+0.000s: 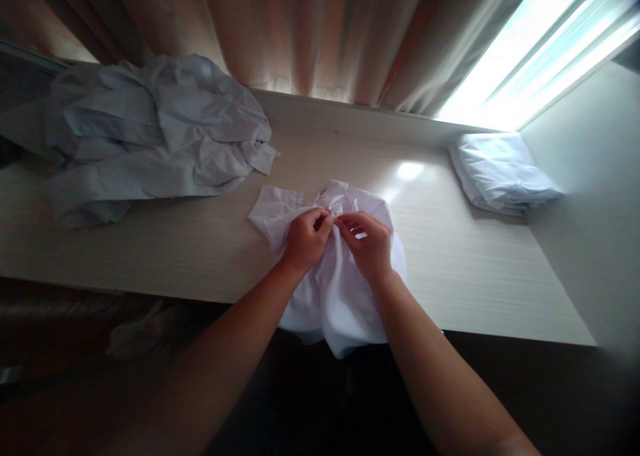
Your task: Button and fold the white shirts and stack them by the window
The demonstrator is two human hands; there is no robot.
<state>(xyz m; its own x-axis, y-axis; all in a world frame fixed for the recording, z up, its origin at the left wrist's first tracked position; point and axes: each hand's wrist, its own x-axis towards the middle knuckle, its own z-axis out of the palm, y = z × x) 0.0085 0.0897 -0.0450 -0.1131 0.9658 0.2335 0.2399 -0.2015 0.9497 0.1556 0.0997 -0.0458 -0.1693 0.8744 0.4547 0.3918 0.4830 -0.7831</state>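
A white shirt (350, 303) lies bunched in front of me, its lower part hanging over the table's front edge. My left hand (309, 237) is closed, thumb and fingers pinching the shirt's cloth near its collar end. Close against it, my right hand (367, 241) pinches the same spot with thumb and forefinger, the other fingers curled. The fingertips of both hands nearly meet. Whether a button sits between them is too small to make out.
On the pale wooden table (475, 269), a heap of white shirts (165, 129) lies at the back left. A folded stack of white cloth (503, 169) rests at the right, beside a white side panel (590, 176). Behind hang beige curtains (280, 29) next to a bright window (530, 56).
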